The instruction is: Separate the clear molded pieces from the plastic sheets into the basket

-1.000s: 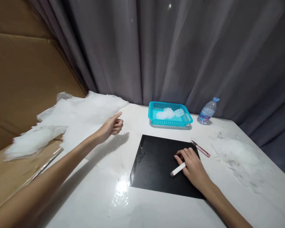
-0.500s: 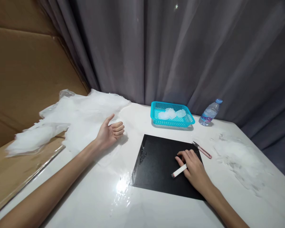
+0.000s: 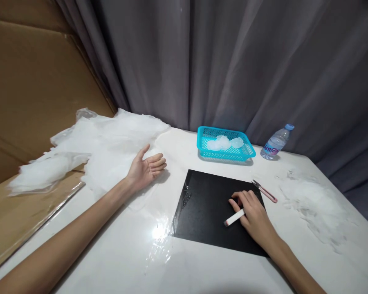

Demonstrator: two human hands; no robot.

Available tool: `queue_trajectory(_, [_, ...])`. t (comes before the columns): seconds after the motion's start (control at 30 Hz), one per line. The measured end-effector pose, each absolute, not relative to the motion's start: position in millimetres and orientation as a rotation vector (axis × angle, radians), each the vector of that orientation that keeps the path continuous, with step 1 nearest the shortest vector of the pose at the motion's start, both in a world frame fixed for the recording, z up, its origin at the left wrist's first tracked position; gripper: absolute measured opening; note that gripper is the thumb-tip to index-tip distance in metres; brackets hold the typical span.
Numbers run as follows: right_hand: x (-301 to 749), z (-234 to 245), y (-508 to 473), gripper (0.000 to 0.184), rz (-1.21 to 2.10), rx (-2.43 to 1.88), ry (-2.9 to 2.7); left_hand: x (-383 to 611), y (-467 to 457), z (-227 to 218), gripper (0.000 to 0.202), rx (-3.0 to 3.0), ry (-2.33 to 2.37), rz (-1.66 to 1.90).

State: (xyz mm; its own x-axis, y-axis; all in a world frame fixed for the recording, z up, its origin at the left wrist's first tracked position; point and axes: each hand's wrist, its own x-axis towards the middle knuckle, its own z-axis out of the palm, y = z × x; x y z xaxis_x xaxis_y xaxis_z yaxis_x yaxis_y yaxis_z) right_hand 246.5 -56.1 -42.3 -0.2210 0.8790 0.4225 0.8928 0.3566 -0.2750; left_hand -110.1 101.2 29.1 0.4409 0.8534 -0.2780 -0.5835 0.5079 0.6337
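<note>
My left hand (image 3: 146, 168) lies palm up at the edge of a heap of thin white sheets (image 3: 110, 141), its fingers loosely stretched and nothing in it. Over a black rectangular sheet (image 3: 202, 212), my right hand (image 3: 253, 214) grips a short white stick (image 3: 234, 218) with a dark reddish end. The stick slants down to the left, and its other end is hidden in the hand. Just beyond the right hand, small thread snips (image 3: 266, 192) with pinkish handles rest on the table by the black sheet's far right corner.
A turquoise mesh basket (image 3: 226, 157) with several translucent white pieces stands at the back. Right of it is a water bottle (image 3: 276, 143). A flat pile of thin white scraps (image 3: 320, 204) lies at right. Cardboard (image 3: 43, 81) rises at left, and a grey curtain (image 3: 214, 61) hangs behind.
The fingers of my left hand have uncurled a little. My right hand keeps its grip on the white stick over the black sheet. The whole view has shifted slightly.
</note>
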Motion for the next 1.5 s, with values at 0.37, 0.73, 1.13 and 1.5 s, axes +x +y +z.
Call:
queue_trajectory(0.37, [245, -39, -57, 0.012, -0.065, -1.54, -2.123, -109, 90, 35, 0.039, 0.708, 0.637, 0.706])
queue_trajectory(0.73, [245, -38, -57, 0.014, -0.079, -1.539, -2.124, -92, 97, 19, 0.054, 0.869, 0.862, 0.97])
queue_trajectory(1.13, [246, -39, -57, 0.016, -0.078, -1.548, -2.136, -114, 109, 34, 0.035, 1.01, 0.982, 1.038])
queue_trajectory(1.5, [246, -40, -56, 0.017, -0.101, -1.536, -2.159, -117, 108, 22, 0.024, 1.739, 1.162, 0.998])
